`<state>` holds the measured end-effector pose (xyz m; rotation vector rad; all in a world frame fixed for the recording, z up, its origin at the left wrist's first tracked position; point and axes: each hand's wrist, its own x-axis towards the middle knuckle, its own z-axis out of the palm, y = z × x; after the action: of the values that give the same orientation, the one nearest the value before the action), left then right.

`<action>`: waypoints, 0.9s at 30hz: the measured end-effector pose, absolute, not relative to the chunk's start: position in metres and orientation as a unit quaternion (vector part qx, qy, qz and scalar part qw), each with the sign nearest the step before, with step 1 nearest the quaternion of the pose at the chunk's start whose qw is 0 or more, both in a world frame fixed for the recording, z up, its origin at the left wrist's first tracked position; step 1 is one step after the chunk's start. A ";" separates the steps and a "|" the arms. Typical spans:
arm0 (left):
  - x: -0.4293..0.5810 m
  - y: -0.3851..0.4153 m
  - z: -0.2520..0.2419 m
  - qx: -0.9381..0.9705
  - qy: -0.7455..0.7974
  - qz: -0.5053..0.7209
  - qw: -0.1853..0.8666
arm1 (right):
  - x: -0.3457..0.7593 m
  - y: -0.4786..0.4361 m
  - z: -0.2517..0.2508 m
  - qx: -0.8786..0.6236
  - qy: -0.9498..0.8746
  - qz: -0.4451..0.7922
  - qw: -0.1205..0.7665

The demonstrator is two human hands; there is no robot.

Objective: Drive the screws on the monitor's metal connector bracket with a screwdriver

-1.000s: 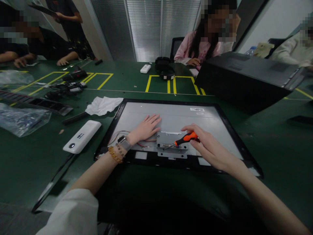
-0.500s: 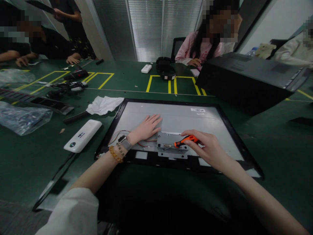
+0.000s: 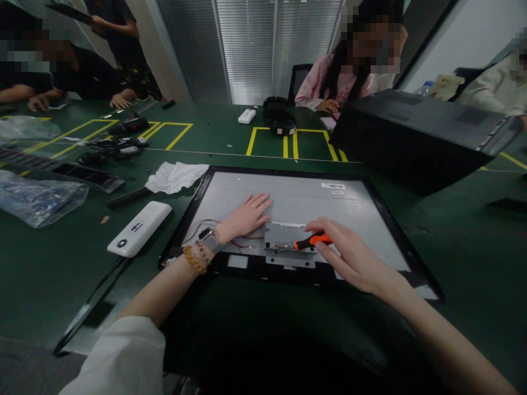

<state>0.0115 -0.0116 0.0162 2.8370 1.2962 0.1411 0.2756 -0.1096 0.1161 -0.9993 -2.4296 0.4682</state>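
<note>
A display panel (image 3: pixel 296 197) with a grey metal back and black frame lies on the green table in front of me. My left hand (image 3: pixel 247 215) rests flat on the metal with fingers spread, just left of a small metal bracket (image 3: pixel 284 233) near the panel's front edge. Thin wires (image 3: pixel 197 227) run beside my left wrist. In my right hand (image 3: pixel 349 249) is an orange and black screwdriver (image 3: pixel 310 240), held nearly level, its shaft pointing left across the bracket by a connector (image 3: pixel 282 245). Whether its tip touches a screw I cannot tell.
A white power bank (image 3: pixel 139 229) with a cable lies left of the panel, near a crumpled white tissue (image 3: pixel 177 176). Plastic bags (image 3: pixel 41 197) and tools sit farther left. A large black case (image 3: pixel 411 137) stands back right. Several people sit or stand around the table.
My right hand has shifted slightly and its fingers have changed their hold on the screwdriver handle, which has turned a little. My left hand stays in place.
</note>
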 end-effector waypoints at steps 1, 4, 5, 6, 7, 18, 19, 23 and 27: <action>0.012 -0.011 0.016 0.909 0.415 0.045 0.009 | 0.275 -0.109 0.115 -0.365 -0.888 0.160 0.231; 0.011 -0.010 0.015 0.908 0.416 0.045 0.005 | 0.275 -0.107 0.112 -0.383 -0.891 0.129 0.207; 0.011 -0.010 0.015 0.909 0.415 0.045 0.004 | 0.275 -0.107 0.111 -0.391 -0.890 0.124 0.202; 0.011 -0.010 0.014 0.910 0.412 0.045 0.005 | 0.275 -0.107 0.110 -0.397 -0.887 0.123 0.201; 0.011 -0.010 0.014 0.910 0.411 0.045 0.006 | 0.276 -0.108 0.109 -0.400 -0.884 0.125 0.205; 0.010 -0.010 0.013 0.910 0.413 0.047 0.011 | 0.274 -0.110 0.110 -0.417 -0.868 0.160 0.219; 0.010 -0.010 0.013 0.909 0.413 0.046 0.011 | 0.274 -0.110 0.109 -0.425 -0.866 0.158 0.210; 0.010 -0.010 0.013 0.910 0.412 0.045 0.010 | 0.274 -0.109 0.105 -0.456 -0.851 0.169 0.198; 0.010 -0.011 0.015 0.910 0.412 0.043 0.011 | 0.273 -0.110 0.104 -0.439 -0.849 0.190 0.225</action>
<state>0.0105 -0.0109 0.0149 2.8389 1.2845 0.1326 0.2730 -0.1100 0.1039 -1.2104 -2.3408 0.5238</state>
